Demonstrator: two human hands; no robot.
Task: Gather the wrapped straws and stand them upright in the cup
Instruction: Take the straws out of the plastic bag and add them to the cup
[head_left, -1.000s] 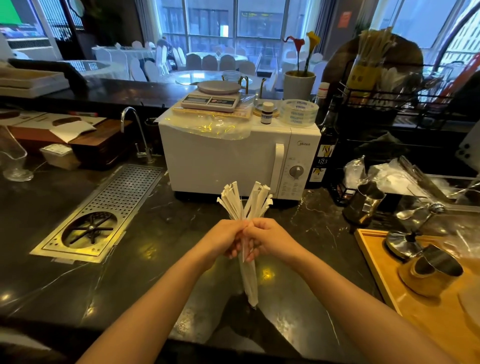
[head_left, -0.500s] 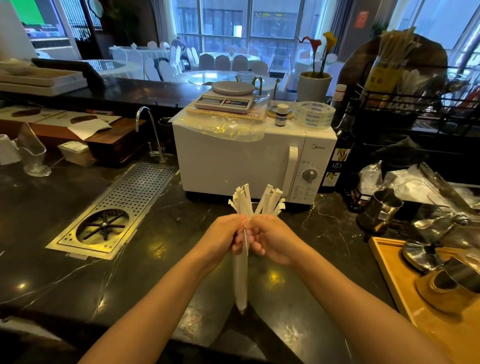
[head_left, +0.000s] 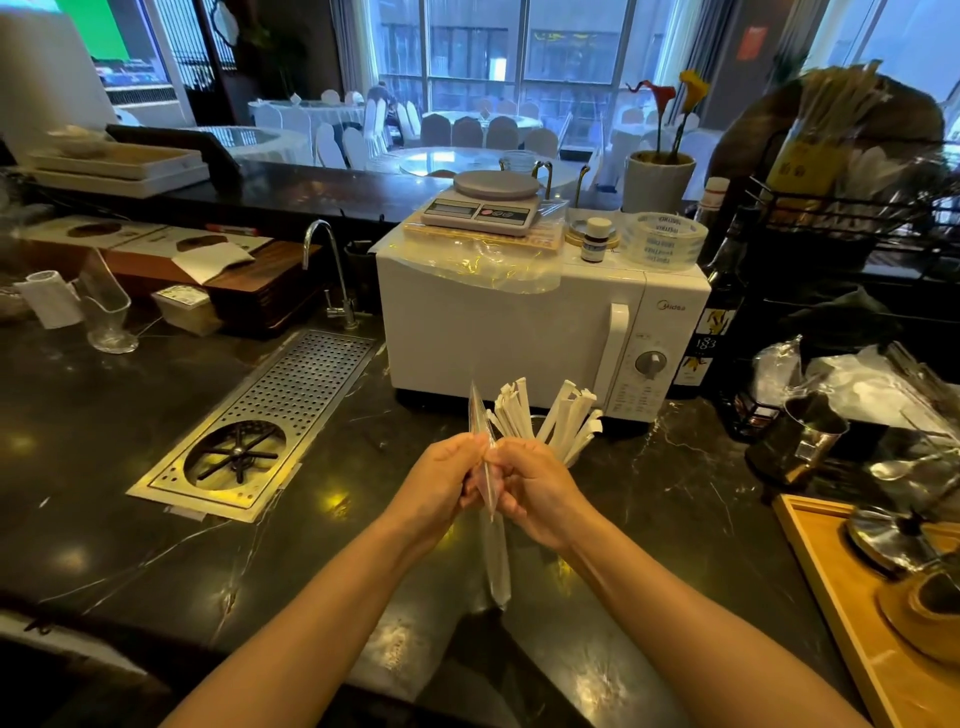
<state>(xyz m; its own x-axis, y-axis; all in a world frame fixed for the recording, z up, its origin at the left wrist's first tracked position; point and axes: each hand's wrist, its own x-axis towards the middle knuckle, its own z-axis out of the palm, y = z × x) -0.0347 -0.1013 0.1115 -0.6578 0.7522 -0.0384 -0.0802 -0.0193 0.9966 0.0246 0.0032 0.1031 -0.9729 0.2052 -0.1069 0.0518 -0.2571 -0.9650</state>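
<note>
Since the earlier frame the view has drawn closer to the white microwave (head_left: 519, 332), and the bundle of wrapped straws (head_left: 540, 415) sits a little higher against its front, with a thin clear sleeve (head_left: 477, 410) now poking up at the left of the fan. The left hand (head_left: 441, 488) and right hand (head_left: 540, 488) meet knuckle to knuckle above the dark desk (head_left: 130, 467), and the fingers (head_left: 511, 470) of both are curled tight around the middle of the bundle, clamped on it. The long axis of the straws runs roughly upright: above the fingers the white paper ends splay outward and away toward the microwave, leaning right on the right side, while below the fingers a pale tail of wrapper (head_left: 496, 566) hangs straight down toward the desk. How many straws there are cannot be counted, because the fingers cover the part where they bunch together. Behind the right fingers a curved clear edge may be a cup rim, but it is too hidden to tell. Whether the hanging tail touches the desk is unclear.
</note>
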